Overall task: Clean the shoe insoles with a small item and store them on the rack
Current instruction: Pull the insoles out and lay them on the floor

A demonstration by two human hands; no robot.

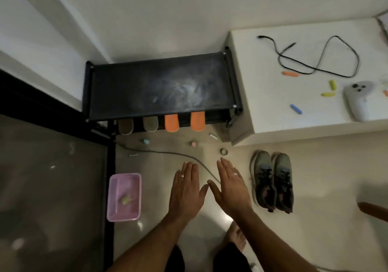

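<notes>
While both hands hover flat over the pale floor, the head view shows the left hand (185, 189) and right hand (232, 187) side by side, fingers straight and together, thumbs nearly touching, holding nothing. Four insoles sit on the lower shelf of the black fabric-topped shoe rack (159, 87), ends protruding from under its top: two grey-beige insoles (137, 125) on the left, two orange insoles (184, 121) on the right. A pink rectangular plastic tray (123, 197) lies on the floor left of the hands with a small greenish item (125, 200) inside, too blurred to identify. A pair of grey-green sneakers (271, 182) stands right of the hands. A thin grey cable (168, 152) runs across the floor beneath the hands. Judgement: storage looks done or nearly so. Risks: insoles overhang the shelf edge and could slide off if the rack is knocked; the cable could snag a foot on stepping away.
</notes>
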